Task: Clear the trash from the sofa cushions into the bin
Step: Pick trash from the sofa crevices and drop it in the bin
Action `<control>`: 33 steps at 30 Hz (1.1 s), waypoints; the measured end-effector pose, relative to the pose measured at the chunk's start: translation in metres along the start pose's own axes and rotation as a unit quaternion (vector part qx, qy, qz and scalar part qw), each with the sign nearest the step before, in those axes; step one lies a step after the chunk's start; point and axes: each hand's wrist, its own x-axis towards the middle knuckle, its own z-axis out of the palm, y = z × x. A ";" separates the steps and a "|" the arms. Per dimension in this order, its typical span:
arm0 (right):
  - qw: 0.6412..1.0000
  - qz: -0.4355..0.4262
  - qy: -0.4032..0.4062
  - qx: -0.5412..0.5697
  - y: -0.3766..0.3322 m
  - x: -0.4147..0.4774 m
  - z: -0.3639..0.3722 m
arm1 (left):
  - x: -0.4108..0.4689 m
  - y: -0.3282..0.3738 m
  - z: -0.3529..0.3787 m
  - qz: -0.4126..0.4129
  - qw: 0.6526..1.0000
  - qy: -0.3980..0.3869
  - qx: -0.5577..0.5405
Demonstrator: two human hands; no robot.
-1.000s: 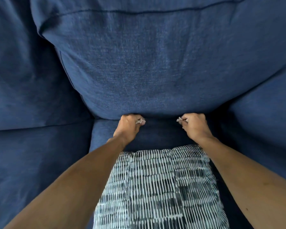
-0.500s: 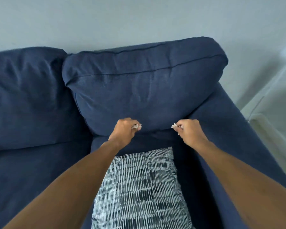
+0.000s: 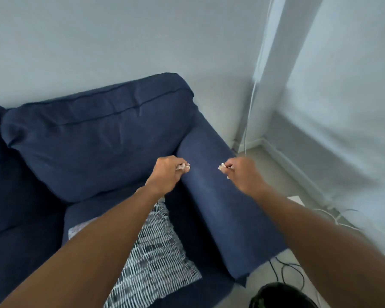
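Two hands mid-frame over sofa armrest (image 3: 211,196): left grip (image 3: 167,174) pinching scrap (image 3: 183,167), right grip (image 3: 240,174) pinching scrap (image 3: 222,167). One dark bin (image 3: 278,295) lower right, contents unseen. One patterned pillow (image 3: 156,258) on seat.

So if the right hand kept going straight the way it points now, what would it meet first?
Probably nothing on the sofa. The right hand, pinching a paper scrap, is already out past the sofa armrest and points toward the room corner; the floor or wall would come first, though depth is unclear.
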 end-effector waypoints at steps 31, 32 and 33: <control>0.950 0.305 0.060 0.016 0.260 -0.358 -0.050 | -0.155 0.226 0.326 0.140 0.944 -0.300 -0.008; 0.947 0.315 0.057 0.020 0.263 -0.364 -0.042 | -0.163 0.222 0.331 0.141 0.941 -0.308 -0.002; 0.945 0.324 0.050 0.021 0.266 -0.370 -0.034 | -0.170 0.219 0.335 0.142 0.939 -0.314 0.001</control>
